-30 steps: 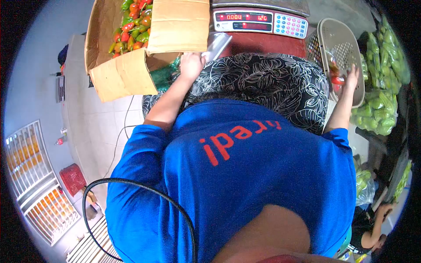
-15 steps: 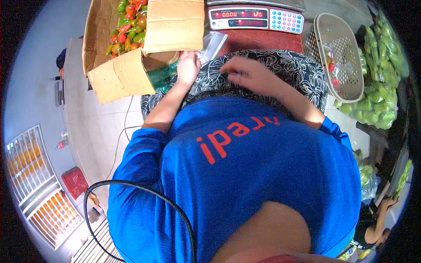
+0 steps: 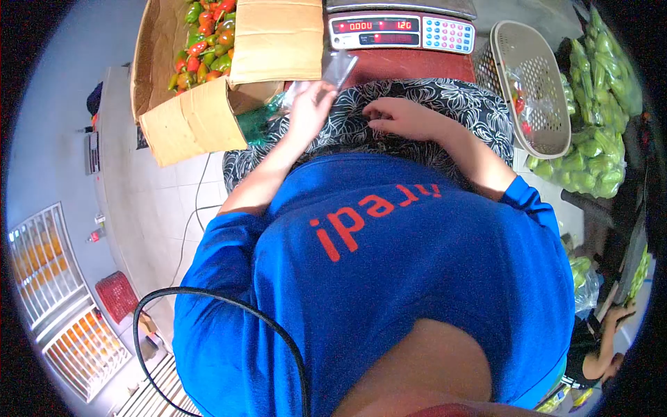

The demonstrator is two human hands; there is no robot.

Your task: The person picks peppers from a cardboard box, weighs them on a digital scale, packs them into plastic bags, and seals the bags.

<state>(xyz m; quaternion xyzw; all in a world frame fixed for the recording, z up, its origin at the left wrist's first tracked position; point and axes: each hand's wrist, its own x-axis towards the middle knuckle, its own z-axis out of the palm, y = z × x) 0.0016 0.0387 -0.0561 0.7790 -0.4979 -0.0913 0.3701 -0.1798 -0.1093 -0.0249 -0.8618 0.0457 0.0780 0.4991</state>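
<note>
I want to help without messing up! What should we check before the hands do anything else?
1. Left hand at the clear plastic: ok, fingers against it.
2. Right hand empty: cannot tell, the curled fingers hide the palm.
3. Peppers in the cardboard box: ok, lots showing.
4. Scale switched on: ok, red digits lit.
5. Right hand beside the basket: not ok, it's over the patterned cloth.

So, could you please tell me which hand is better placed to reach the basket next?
Probably the right hand: it is nearer the basket and looks empty, though its palm is hidden. The left hand is by the box, at the clear plastic.
</note>
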